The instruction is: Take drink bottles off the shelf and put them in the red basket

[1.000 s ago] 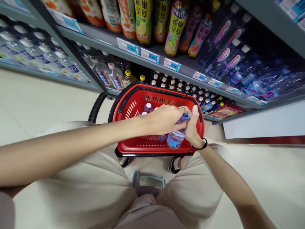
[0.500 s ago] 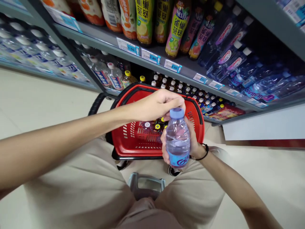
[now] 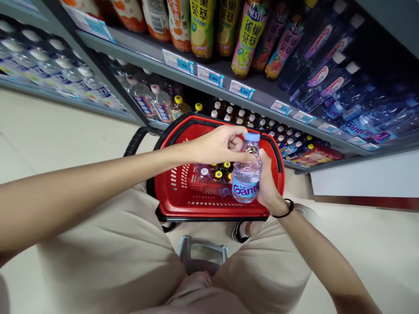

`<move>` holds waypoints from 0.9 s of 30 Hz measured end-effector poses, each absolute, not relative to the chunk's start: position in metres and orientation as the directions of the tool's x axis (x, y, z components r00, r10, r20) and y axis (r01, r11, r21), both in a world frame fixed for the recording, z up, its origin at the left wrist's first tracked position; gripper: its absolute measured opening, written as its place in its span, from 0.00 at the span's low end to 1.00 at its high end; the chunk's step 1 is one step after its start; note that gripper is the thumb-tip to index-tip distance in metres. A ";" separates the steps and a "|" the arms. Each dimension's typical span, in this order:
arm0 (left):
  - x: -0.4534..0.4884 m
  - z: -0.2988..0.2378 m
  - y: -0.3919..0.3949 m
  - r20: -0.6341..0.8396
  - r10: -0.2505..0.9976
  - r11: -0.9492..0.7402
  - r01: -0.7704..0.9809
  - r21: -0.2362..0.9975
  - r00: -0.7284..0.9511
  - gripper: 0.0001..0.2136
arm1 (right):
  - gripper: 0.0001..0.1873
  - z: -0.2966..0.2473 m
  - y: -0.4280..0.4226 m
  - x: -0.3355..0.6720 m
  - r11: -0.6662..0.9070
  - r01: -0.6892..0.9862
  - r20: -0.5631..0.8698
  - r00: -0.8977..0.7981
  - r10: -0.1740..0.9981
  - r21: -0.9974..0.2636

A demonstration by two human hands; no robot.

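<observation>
A small clear water bottle [image 3: 246, 176] with a pale blue cap and a blue label stands upright over the red shopping basket [image 3: 170, 192]. My right hand [image 3: 269, 185] wraps round its body from behind. My left hand [image 3: 218, 145] is curled, its fingertips pinched against the bottle's neck just below the cap. Several small bottles [image 3: 214, 173] with yellow and white caps lie on the basket's floor under my hands. I am seated, with my knees on either side of the basket.
The basket's black handle [image 3: 132, 141] sticks out to the left. Shelves ahead carry tea bottles [image 3: 245, 37], blue-labelled water bottles [image 3: 327, 83] and a low row of small capped bottles [image 3: 248, 120]. A grey stool edge [image 3: 202, 250] shows between my legs. Pale floor tiles lie on both sides.
The bottle came up out of the basket, held first close to the camera, and now sits lower and farther out with its label facing me. My left hand moved to its neck.
</observation>
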State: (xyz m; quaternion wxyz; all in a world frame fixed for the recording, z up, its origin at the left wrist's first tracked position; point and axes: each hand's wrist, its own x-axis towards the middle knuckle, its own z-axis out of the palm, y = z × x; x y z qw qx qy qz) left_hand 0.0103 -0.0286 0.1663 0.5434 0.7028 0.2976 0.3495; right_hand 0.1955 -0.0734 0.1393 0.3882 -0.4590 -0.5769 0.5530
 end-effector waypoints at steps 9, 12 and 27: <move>0.011 0.173 -0.029 0.229 0.835 -0.183 -0.141 0.973 0.501 0.21 | 0.36 0.152 -0.072 0.195 -0.303 -0.123 -0.240 -0.372 0.897 -0.945; 0.009 0.176 -0.029 0.196 0.868 -0.153 -0.131 0.980 0.457 0.19 | 0.35 0.152 -0.075 0.198 -0.398 -0.159 -0.278 -0.490 0.826 -0.904; -0.005 0.177 -0.030 0.278 0.775 -0.466 0.216 0.858 0.568 0.19 | 0.28 0.131 -0.087 0.192 -0.026 0.079 -0.043 -0.226 0.973 -0.997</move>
